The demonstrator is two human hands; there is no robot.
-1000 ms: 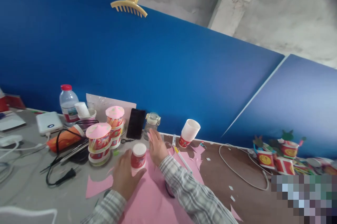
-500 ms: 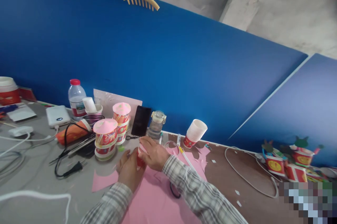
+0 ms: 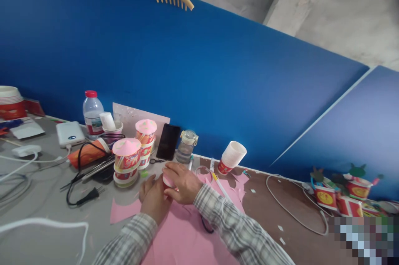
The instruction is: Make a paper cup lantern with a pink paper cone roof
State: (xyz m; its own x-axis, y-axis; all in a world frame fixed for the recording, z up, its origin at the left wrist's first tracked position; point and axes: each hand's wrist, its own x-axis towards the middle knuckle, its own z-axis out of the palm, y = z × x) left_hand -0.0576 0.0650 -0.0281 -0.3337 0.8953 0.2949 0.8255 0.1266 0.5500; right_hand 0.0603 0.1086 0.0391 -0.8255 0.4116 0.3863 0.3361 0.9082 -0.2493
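Observation:
Between my two hands is a red paper cup (image 3: 168,181) with a pink top, mostly hidden by my fingers. My left hand (image 3: 155,197) wraps round its side from the left. Over its top and right side, my right hand (image 3: 182,184) is pressed, fingers curled across the pink part. Beneath my wrists lies a large pink paper sheet (image 3: 187,238). A pink paper offcut (image 3: 124,210) is left of my left hand. Two stacked-cup models with pink cone roofs, a front one (image 3: 126,163) and a rear one (image 3: 145,138), stand to the left.
A black phone (image 3: 168,142) and a clear water bottle (image 3: 186,146) stand behind my hands. Stacked paper cups (image 3: 232,157) lean at the right rear. A power plug (image 3: 89,196), cables and a power bank (image 3: 70,133) lie left. Decorated cups (image 3: 326,196) stand far right.
My right hand has shifted slightly over the top of the cup, showing more of its pink top. My left hand keeps its hold. The whole view has moved a little.

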